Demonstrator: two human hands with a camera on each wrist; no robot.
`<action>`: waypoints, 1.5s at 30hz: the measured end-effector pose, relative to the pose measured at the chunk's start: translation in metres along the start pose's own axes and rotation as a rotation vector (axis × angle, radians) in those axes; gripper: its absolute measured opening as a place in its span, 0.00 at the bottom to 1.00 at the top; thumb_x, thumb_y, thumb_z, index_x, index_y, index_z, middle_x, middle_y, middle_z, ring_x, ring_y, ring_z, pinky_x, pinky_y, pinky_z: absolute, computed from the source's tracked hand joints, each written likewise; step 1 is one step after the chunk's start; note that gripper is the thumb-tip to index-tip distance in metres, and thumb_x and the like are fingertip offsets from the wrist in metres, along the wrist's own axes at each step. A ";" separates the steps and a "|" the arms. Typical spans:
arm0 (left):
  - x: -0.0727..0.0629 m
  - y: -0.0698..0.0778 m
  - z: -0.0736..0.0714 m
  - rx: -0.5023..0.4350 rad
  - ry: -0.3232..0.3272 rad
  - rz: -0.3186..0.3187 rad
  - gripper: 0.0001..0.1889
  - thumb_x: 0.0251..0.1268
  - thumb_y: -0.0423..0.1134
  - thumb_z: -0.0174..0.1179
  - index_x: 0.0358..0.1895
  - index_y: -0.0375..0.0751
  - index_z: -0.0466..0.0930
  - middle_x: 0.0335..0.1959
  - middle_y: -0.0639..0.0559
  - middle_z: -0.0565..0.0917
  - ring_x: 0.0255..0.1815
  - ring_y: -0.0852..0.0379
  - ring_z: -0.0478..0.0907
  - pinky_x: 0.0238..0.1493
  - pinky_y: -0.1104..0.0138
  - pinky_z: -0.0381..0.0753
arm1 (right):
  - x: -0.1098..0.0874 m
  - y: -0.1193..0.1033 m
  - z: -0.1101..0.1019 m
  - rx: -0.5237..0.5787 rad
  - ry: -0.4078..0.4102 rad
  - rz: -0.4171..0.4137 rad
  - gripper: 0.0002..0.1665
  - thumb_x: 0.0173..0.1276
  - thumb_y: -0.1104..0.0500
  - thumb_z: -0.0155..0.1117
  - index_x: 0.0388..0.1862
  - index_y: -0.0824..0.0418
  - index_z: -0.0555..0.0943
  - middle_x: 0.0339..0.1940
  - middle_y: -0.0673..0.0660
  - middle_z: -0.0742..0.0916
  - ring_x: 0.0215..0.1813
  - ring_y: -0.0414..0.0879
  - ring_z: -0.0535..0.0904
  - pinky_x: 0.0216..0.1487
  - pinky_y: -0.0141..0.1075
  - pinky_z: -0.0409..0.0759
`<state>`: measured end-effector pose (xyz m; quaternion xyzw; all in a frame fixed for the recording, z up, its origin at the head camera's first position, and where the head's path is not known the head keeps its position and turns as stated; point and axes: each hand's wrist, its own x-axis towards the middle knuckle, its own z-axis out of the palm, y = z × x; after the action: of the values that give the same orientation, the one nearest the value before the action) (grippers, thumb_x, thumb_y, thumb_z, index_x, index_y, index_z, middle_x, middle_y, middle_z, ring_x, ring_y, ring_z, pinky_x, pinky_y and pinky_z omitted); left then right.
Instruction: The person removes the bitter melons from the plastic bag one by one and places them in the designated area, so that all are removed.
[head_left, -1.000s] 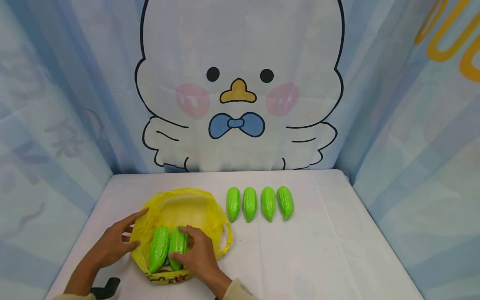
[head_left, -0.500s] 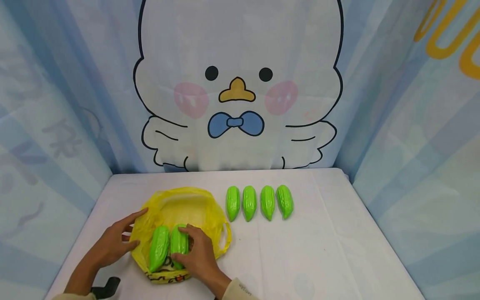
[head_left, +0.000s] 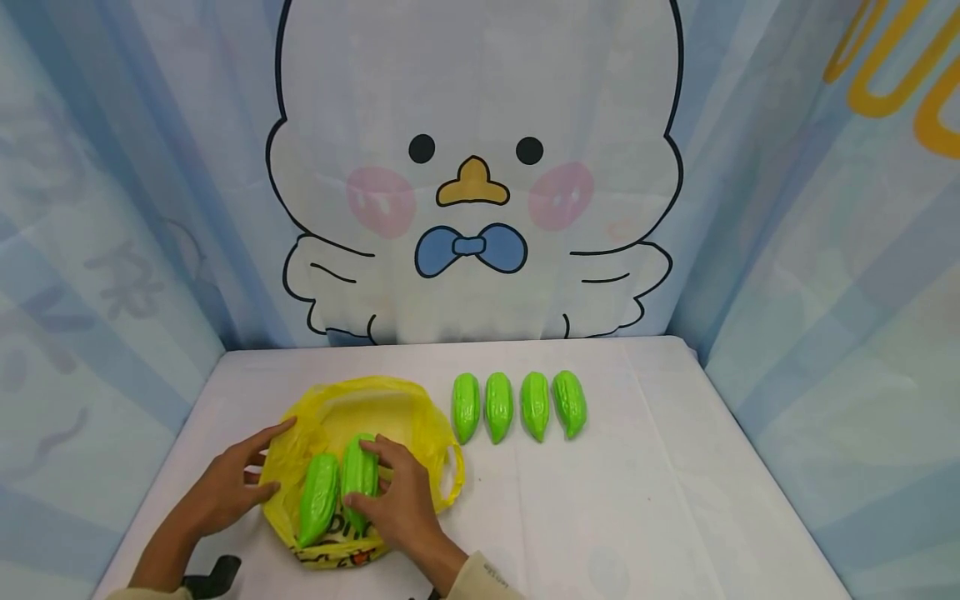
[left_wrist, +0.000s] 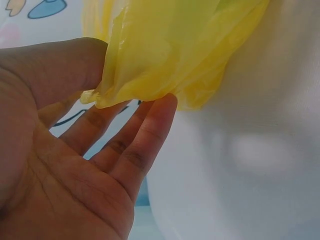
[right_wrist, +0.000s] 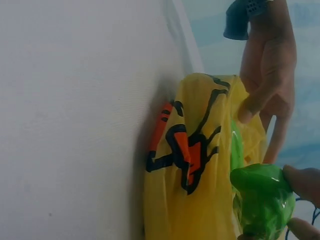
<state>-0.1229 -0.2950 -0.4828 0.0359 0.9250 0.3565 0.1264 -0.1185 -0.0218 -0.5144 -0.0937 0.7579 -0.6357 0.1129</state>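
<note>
A yellow plastic bag (head_left: 375, 417) lies open on the left half of the table. My left hand (head_left: 228, 487) holds its left edge, with the thumb on one side and the fingers (left_wrist: 135, 155) on the other. Inside the mouth of the bag lies one glossy green bitter melon (head_left: 318, 500). Beside it, my right hand (head_left: 405, 496) grips a second bitter melon (head_left: 360, 475) between thumb and fingers, over the bag's lower side. In the right wrist view the gripped bitter melon (right_wrist: 265, 197) shows its end close up, partly covered by the fingers.
Several green bitter melons (head_left: 498, 408) lie in a row to the right of the bag, on the white table (head_left: 637, 500). One bag handle loop (head_left: 453, 475) sticks out at the right. A printed cloth (head_left: 480, 292) hangs behind the table.
My right hand has raised the second bitter melon slightly away from me, uncovering more of the bag's black print. The left hand has stayed at the bag's edge.
</note>
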 end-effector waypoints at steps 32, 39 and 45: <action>0.003 0.003 0.002 0.025 0.010 -0.043 0.49 0.63 0.28 0.72 0.86 0.44 0.56 0.76 0.24 0.67 0.60 0.34 0.81 0.58 0.44 0.89 | 0.000 -0.030 -0.064 0.004 0.118 -0.161 0.40 0.65 0.62 0.79 0.76 0.47 0.77 0.84 0.56 0.70 0.76 0.54 0.76 0.71 0.45 0.84; 0.005 0.001 0.002 0.025 0.004 -0.074 0.51 0.63 0.28 0.73 0.86 0.45 0.55 0.75 0.25 0.68 0.61 0.34 0.80 0.58 0.45 0.90 | 0.003 -0.025 -0.081 0.008 0.155 -0.182 0.39 0.66 0.63 0.79 0.75 0.49 0.78 0.83 0.54 0.71 0.76 0.57 0.76 0.71 0.52 0.83; 0.007 0.000 0.002 0.021 0.002 -0.083 0.51 0.62 0.28 0.73 0.87 0.46 0.54 0.76 0.25 0.67 0.61 0.33 0.80 0.58 0.45 0.90 | 0.004 -0.023 -0.099 -0.009 0.193 -0.170 0.40 0.65 0.64 0.79 0.75 0.48 0.78 0.83 0.55 0.72 0.76 0.58 0.75 0.72 0.50 0.83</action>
<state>-0.1289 -0.2924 -0.4854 -0.0017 0.9295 0.3412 0.1400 -0.1513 0.0660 -0.4761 -0.0968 0.7575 -0.6455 -0.0153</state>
